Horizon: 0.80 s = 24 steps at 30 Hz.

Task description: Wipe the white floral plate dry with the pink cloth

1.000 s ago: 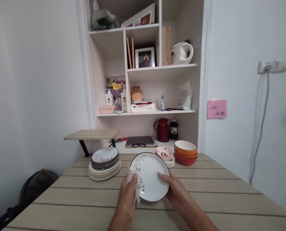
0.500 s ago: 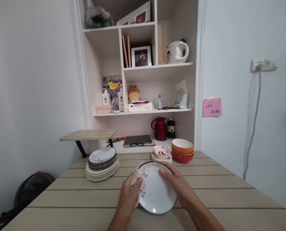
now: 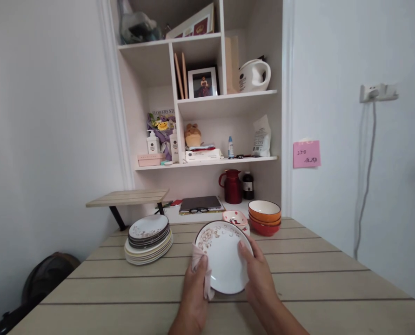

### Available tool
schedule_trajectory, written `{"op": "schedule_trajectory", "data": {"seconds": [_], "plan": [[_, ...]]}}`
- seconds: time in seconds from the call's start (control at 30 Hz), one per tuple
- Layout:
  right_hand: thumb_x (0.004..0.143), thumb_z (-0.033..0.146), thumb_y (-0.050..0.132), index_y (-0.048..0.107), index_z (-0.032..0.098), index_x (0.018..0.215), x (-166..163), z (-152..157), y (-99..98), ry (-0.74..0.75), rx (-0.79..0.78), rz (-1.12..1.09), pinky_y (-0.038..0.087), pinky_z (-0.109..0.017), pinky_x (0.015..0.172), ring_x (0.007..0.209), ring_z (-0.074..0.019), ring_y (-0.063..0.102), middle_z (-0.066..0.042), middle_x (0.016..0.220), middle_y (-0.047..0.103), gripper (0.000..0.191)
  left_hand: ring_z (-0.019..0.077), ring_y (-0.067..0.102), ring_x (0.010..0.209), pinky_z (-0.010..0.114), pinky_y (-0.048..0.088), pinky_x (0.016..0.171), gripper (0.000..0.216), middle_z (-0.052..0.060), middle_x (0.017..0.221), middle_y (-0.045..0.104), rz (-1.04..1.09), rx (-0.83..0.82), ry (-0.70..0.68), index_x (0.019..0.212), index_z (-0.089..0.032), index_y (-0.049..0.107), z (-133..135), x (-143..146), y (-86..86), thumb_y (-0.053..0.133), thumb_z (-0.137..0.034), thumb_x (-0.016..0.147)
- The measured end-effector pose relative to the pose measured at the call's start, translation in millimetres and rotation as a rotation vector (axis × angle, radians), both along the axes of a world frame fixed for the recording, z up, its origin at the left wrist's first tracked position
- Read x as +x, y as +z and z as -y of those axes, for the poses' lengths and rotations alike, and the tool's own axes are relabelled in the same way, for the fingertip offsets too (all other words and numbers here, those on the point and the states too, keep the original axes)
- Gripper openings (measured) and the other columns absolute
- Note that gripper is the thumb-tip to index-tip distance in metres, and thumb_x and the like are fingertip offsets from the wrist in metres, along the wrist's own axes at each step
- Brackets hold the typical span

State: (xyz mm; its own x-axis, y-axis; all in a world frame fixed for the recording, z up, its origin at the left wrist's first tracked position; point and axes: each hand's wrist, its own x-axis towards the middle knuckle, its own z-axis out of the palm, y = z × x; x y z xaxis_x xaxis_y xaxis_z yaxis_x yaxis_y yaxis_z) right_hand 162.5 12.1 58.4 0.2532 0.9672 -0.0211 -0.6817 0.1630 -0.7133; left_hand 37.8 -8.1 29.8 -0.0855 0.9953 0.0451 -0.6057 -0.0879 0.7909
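Observation:
A white plate (image 3: 226, 265) with a dark rim and brown floral print is held tilted above the table, its face toward me. My left hand (image 3: 195, 284) grips a pale pink cloth (image 3: 207, 279) folded over the plate's left edge. On the right edge, my right hand (image 3: 258, 267) is closed, thumb on the face and fingers behind, where they are hidden. To the left stands a stack of plates (image 3: 149, 239), dark-rimmed ones on top of yellow-edged ones. Behind the held plate sits a small pink patterned dish (image 3: 236, 217), partly covered by it.
Several orange and red bowls (image 3: 264, 218) are stacked at the back right of the slatted table (image 3: 123, 298). A raised wooden shelf (image 3: 127, 197) stands back left. Beyond are a laptop (image 3: 200, 204), a red jug (image 3: 232, 187) and a dark bottle (image 3: 248, 186).
The plate has been raised and tipped up more toward me, uncovering more floral print. My left hand with the cloth has moved slightly right and down along its edge; the right hand grips lower.

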Motion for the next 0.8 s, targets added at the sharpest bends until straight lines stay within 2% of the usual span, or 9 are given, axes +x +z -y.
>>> {"op": "schedule_trajectory", "data": {"seconds": [0.1,0.17,0.3,0.37,0.43,0.6,0.7,0.8], "plan": [[0.059,0.039,0.082,0.053,0.027,0.128,-6,-1,-4.3,-0.053,-0.015,-0.101,0.058,-0.034,0.070,0.077,-0.0218,0.071,-0.001,0.093,0.076,0.076,0.0280,0.071,0.090,0.036,0.057,0.079,0.070,0.013,0.096,0.075,0.007,-0.015,-0.064,0.124,-0.019,0.060,-1,4,-3.2,0.082,-0.047,0.064],[0.060,0.037,0.081,0.052,0.028,0.128,-8,-2,-6.2,-0.025,-0.019,-0.126,0.057,-0.033,0.069,0.078,-0.0206,0.070,0.000,0.094,0.076,0.075,0.0275,0.071,0.090,0.035,0.057,0.079,0.068,0.012,0.096,0.074,0.001,-0.007,-0.054,0.123,-0.020,0.061,-2,4,-4.1,0.083,-0.045,0.063],[0.060,0.031,0.082,0.053,0.026,0.124,-1,-2,-2.8,0.211,-0.003,-0.027,0.055,-0.031,0.065,0.076,-0.0206,0.070,-0.003,0.098,0.076,0.070,0.0246,0.070,0.091,0.032,0.056,0.078,0.059,0.011,0.100,0.074,-0.037,0.033,0.077,0.117,-0.018,0.063,-6,-11,-2.0,0.081,-0.043,0.067],[0.059,0.028,0.082,0.056,0.024,0.119,6,-1,2.0,0.334,0.015,0.077,0.053,-0.029,0.062,0.076,-0.0208,0.070,-0.005,0.098,0.076,0.065,0.0227,0.070,0.089,0.030,0.056,0.076,0.054,0.010,0.098,0.074,-0.114,0.052,0.129,0.113,-0.018,0.064,-7,-23,-0.3,0.080,-0.043,0.068],[0.061,0.029,0.081,0.057,0.023,0.116,14,2,7.2,0.395,0.041,0.178,0.051,-0.028,0.062,0.075,-0.0208,0.069,-0.006,0.097,0.076,0.060,0.0213,0.070,0.084,0.028,0.055,0.073,0.050,0.009,0.092,0.074,-0.222,0.069,0.161,0.107,-0.017,0.065,-8,-34,1.0,0.079,-0.045,0.068],[0.064,0.037,0.078,0.060,0.025,0.115,31,8,17.5,0.408,0.114,0.448,0.051,-0.033,0.069,0.080,-0.0229,0.069,-0.005,0.097,0.074,0.055,0.0225,0.069,0.078,0.029,0.054,0.071,0.048,0.009,0.085,0.074,-0.443,0.125,0.076,0.100,-0.013,0.068,-7,-39,3.3,0.079,-0.046,0.067],[0.063,0.041,0.079,0.066,0.021,0.104,34,8,19.7,0.398,0.129,0.561,0.050,-0.034,0.071,0.080,-0.0232,0.068,-0.005,0.092,0.075,0.047,0.0255,0.069,0.084,0.030,0.053,0.074,0.049,0.011,0.089,0.074,-0.440,0.148,0.027,0.100,-0.012,0.070,-4,-34,6.8,0.083,-0.040,0.062],[0.064,0.044,0.077,0.068,0.020,0.100,28,10,18.6,0.343,0.136,0.518,0.049,-0.032,0.067,0.074,-0.0222,0.066,-0.004,0.084,0.075,0.044,0.0259,0.068,0.088,0.031,0.053,0.077,0.051,0.012,0.093,0.074,-0.356,0.140,0.044,0.106,-0.013,0.069,-1,-29,8.9,0.083,-0.037,0.063]]}}
